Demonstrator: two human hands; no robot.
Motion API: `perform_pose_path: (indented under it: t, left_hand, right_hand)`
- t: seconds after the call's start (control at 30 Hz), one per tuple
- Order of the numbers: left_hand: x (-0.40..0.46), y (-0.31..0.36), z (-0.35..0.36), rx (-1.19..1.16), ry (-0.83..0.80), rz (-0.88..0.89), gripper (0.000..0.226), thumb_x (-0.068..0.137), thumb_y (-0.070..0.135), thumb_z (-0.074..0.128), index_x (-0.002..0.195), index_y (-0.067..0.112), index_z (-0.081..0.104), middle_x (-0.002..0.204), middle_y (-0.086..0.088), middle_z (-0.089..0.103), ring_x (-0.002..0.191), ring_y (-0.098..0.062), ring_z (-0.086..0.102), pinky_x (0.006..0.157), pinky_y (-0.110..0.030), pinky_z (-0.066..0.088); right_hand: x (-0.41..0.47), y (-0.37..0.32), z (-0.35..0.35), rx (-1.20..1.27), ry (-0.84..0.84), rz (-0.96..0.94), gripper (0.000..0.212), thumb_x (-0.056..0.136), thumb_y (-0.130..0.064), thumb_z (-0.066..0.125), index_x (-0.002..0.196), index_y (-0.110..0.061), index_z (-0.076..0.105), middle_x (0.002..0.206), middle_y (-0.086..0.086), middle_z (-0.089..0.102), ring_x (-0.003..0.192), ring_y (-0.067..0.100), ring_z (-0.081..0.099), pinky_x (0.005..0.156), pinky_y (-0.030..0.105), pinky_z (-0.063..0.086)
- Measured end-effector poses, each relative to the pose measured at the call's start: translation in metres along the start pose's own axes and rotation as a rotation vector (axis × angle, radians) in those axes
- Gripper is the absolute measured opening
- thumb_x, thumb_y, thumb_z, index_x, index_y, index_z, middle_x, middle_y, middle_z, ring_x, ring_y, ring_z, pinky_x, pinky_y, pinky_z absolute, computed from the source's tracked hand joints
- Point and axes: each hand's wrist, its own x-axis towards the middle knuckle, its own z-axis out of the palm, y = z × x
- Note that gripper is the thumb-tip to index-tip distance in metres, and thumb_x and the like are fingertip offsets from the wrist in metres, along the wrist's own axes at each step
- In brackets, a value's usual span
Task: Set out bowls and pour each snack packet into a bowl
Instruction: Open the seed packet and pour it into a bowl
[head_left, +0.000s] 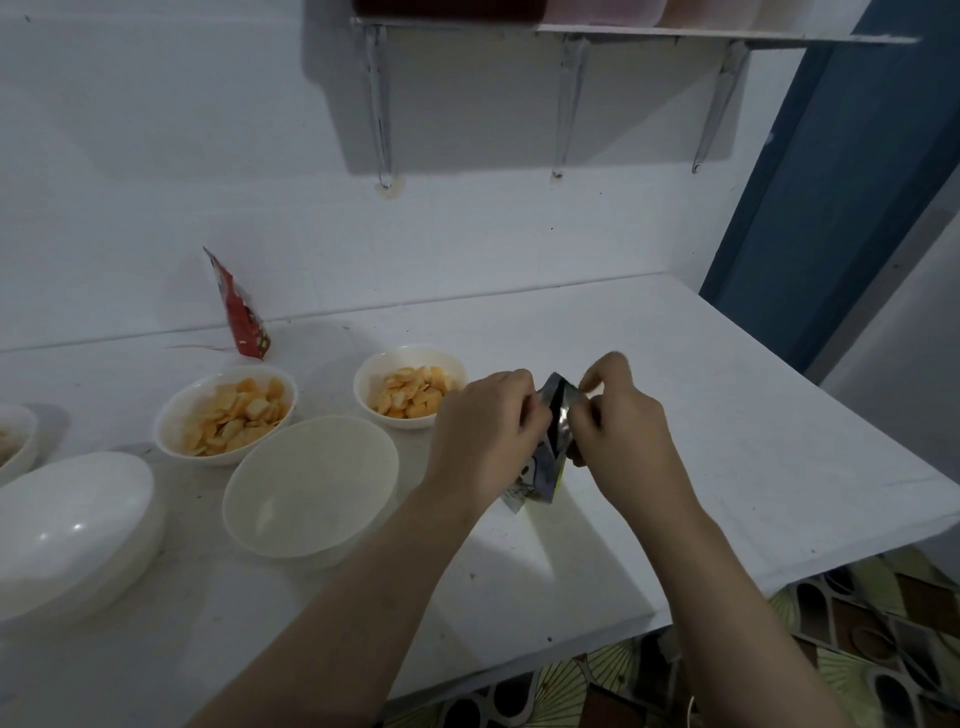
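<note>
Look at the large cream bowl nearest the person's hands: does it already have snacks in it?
No. The large cream bowl shows only its bare inside, while the two smaller white bowls behind it hold orange crackers.

Packet (551, 441) between hands, right of empty bowl (310, 486); filled bowls (226, 410) behind.

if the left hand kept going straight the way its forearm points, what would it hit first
Beyond the snack packet that the left hand already pinches, the line up and right looks free across the bare table, though depth is hard to judge.
</note>
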Motion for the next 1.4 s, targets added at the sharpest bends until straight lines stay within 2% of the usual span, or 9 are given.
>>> perform_pose_path:
  t: [0.1,0.3,0.4,0.57,0.67,0.77,1.03,1.2,1.4]
  left_hand:
    - [0.002,-0.004,0.0,0.015,0.004,-0.002,0.027,0.092,0.024,0.05,0.066,0.02,0.041,0.055,0.006,0.042,0.057,-0.017,0.043,0.062,-0.035,0.033]
    - [0.005,-0.008,-0.002,0.135,0.067,0.006,0.022,0.091,0.026,0.051,0.069,0.021,0.048,0.062,0.008,0.049,0.071,-0.016,0.048,0.08,-0.038,0.035]
    - [0.004,-0.009,-0.001,0.137,0.063,0.021,0.021,0.091,0.027,0.05,0.07,0.023,0.048,0.063,0.009,0.05,0.072,-0.015,0.049,0.082,-0.039,0.036]
    - [0.008,-0.023,-0.009,0.158,0.073,0.011,0.021,0.09,0.025,0.051,0.069,0.025,0.046,0.062,0.012,0.045,0.07,-0.013,0.046,0.084,-0.04,0.037]
    - [0.008,-0.024,-0.01,0.131,0.018,0.036,0.022,0.09,0.024,0.05,0.069,0.024,0.045,0.061,0.011,0.045,0.067,-0.012,0.046,0.084,-0.041,0.038]
    - [0.003,-0.014,-0.006,0.01,0.009,-0.057,0.022,0.091,0.026,0.05,0.071,0.018,0.045,0.064,0.006,0.049,0.064,-0.019,0.049,0.076,-0.041,0.042]
    - [0.003,-0.006,-0.008,-0.22,-0.51,-0.354,0.016,0.096,0.027,0.043,0.1,0.011,0.04,0.109,-0.008,0.038,0.083,-0.02,0.045,0.062,-0.031,0.035]
    - [0.002,-0.004,-0.014,-0.464,-0.499,-0.441,0.012,0.09,0.019,0.049,0.096,0.011,0.042,0.108,-0.012,0.048,0.096,-0.027,0.053,0.082,-0.048,0.053]
    - [0.003,0.006,-0.011,-0.749,-0.502,-0.625,0.02,0.09,0.008,0.059,0.102,0.014,0.045,0.109,-0.012,0.053,0.093,-0.027,0.06,0.08,-0.046,0.06]
  right_hand:
    - [0.0,-0.003,-0.002,-0.031,-0.015,-0.129,0.025,0.088,-0.001,0.043,0.094,-0.023,0.053,0.059,0.006,0.058,0.059,0.027,0.058,0.056,0.039,0.047]
    - [0.001,-0.003,0.001,-0.089,-0.004,-0.112,0.019,0.084,-0.005,0.048,0.066,-0.005,0.053,0.055,0.007,0.05,0.051,0.015,0.035,0.051,0.034,0.034]
    - [0.0,-0.005,0.003,-0.086,-0.046,-0.058,0.012,0.084,-0.014,0.056,0.073,-0.011,0.052,0.06,-0.004,0.054,0.055,0.012,0.046,0.053,0.026,0.037]
    - [0.003,-0.001,-0.003,-0.064,-0.017,-0.004,0.021,0.083,0.001,0.05,0.092,-0.016,0.042,0.073,0.009,0.059,0.063,0.032,0.063,0.056,0.045,0.05]
    - [0.004,-0.003,-0.004,-0.023,-0.032,0.081,0.021,0.09,-0.003,0.047,0.106,-0.017,0.045,0.072,0.003,0.061,0.058,0.023,0.067,0.053,0.034,0.05]
    - [0.005,-0.005,0.002,-0.098,-0.049,0.096,0.013,0.093,-0.005,0.044,0.091,-0.006,0.057,0.068,0.004,0.059,0.051,0.01,0.058,0.044,0.015,0.039]
    - [0.001,-0.001,0.005,-0.059,0.011,0.145,0.026,0.093,-0.003,0.037,0.088,0.002,0.062,0.069,0.014,0.066,0.051,0.02,0.068,0.056,0.038,0.054]
    - [-0.005,-0.008,0.007,-0.054,0.097,0.038,0.029,0.093,0.0,0.041,0.103,-0.005,0.067,0.082,0.009,0.067,0.075,0.026,0.063,0.068,0.04,0.053]
    - [-0.01,-0.011,-0.001,-0.066,0.154,-0.047,0.032,0.093,0.002,0.04,0.106,-0.008,0.067,0.084,0.002,0.066,0.076,0.026,0.064,0.07,0.04,0.053]
